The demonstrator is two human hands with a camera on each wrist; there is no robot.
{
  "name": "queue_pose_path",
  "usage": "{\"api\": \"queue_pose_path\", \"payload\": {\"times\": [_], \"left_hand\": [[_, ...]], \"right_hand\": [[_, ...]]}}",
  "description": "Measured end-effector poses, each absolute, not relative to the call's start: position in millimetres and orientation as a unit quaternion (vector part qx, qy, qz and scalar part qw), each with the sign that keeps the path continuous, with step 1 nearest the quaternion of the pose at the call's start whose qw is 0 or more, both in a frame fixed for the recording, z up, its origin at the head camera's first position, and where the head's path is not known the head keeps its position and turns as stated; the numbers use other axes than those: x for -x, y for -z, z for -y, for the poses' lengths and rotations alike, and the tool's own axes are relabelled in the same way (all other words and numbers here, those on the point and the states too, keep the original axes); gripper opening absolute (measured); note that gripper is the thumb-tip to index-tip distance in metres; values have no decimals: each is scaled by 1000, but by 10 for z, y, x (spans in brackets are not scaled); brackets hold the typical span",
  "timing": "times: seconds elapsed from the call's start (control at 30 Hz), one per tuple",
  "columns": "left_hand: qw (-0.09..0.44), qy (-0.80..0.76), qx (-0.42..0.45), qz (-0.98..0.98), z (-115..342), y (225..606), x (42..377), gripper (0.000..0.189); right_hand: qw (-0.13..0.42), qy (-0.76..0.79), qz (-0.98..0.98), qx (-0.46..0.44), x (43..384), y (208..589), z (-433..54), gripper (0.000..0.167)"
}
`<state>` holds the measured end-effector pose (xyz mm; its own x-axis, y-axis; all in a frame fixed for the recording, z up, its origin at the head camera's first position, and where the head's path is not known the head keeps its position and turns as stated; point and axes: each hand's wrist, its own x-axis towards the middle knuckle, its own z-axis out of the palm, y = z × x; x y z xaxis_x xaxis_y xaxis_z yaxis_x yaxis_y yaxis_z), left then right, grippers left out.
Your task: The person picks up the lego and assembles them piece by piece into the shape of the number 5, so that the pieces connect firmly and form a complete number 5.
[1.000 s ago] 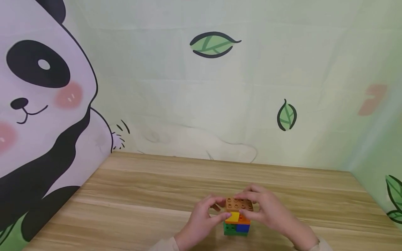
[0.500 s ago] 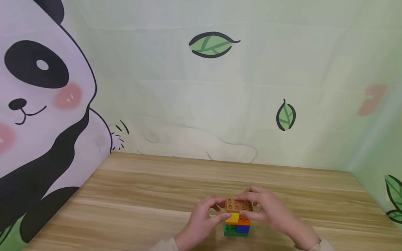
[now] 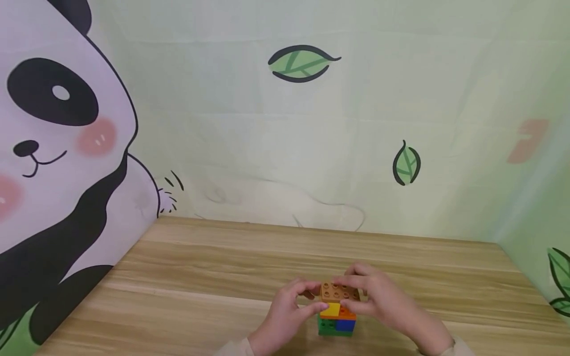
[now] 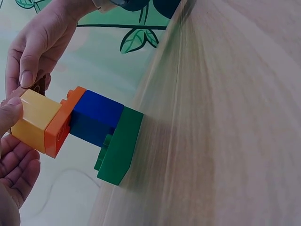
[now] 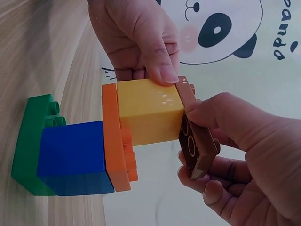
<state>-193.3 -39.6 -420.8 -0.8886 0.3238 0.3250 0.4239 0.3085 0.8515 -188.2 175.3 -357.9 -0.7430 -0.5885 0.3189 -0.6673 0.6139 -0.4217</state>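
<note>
A stack of toy building bricks stands on the wooden table (image 3: 213, 277). A flat green brick (image 4: 123, 146) forms the base. Above it come a blue brick (image 5: 75, 155), a flat orange brick (image 5: 116, 141), a yellow brick (image 5: 148, 106) and a flat brown brick (image 3: 331, 292) on top. The brown brick overhangs the yellow one on the right. My left hand (image 3: 285, 311) grips the yellow brick, thumb on its near face. My right hand (image 3: 385, 299) pinches the brown brick's overhanging end between thumb and fingers. Some fingertips are hidden behind the stack.
A pale green backdrop (image 3: 249, 123) with printed leaves rises behind the table. At the left is a panda print (image 3: 142, 183) on the side wall. Another printed wall (image 3: 530, 207) borders the right side.
Both hands keep almost the same place on the stack. The right fingers and the brown brick's right end have shifted very slightly to the right.
</note>
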Motion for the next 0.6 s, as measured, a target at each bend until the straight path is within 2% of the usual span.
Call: {"api": "queue_pose_path", "payload": {"times": [0.3, 0.6], "left_hand": [[56, 538, 236, 807, 391, 4216, 1940, 34], [36, 543, 230, 807, 394, 4226, 1948, 37]], "right_hand": [[82, -248, 899, -350, 1874, 3549, -1747, 28], [69, -238, 911, -329, 1870, 3554, -1743, 28]]}}
